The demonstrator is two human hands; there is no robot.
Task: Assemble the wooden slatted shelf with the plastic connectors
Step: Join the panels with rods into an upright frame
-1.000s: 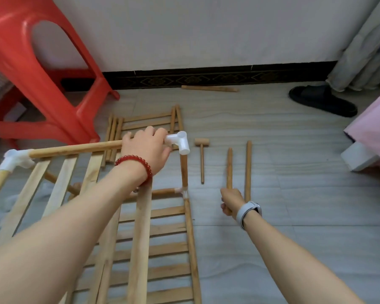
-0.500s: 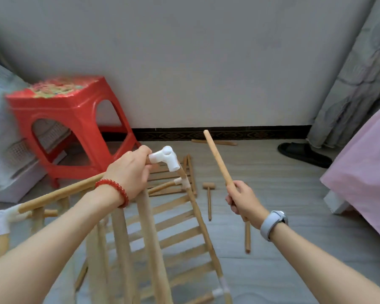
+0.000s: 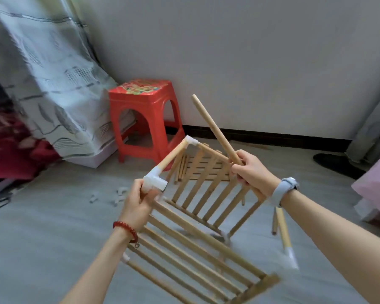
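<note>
Holding the half-built shelf (image 3: 198, 218) tilted up off the floor (image 3: 42, 227), we grip it with our left hand (image 3: 138, 202) at a white plastic connector (image 3: 155, 183) on its near corner, fingers curled around the joint. Our right hand (image 3: 250, 172) is clenched around a loose wooden dowel (image 3: 215, 130), which slants up and to the left above the slats. Another white connector (image 3: 190, 141) caps the far corner. Behind the shelf stands a red stool (image 3: 145, 115), and a few small white pieces (image 3: 119, 194) lie on the floor near our left hand.
</note>
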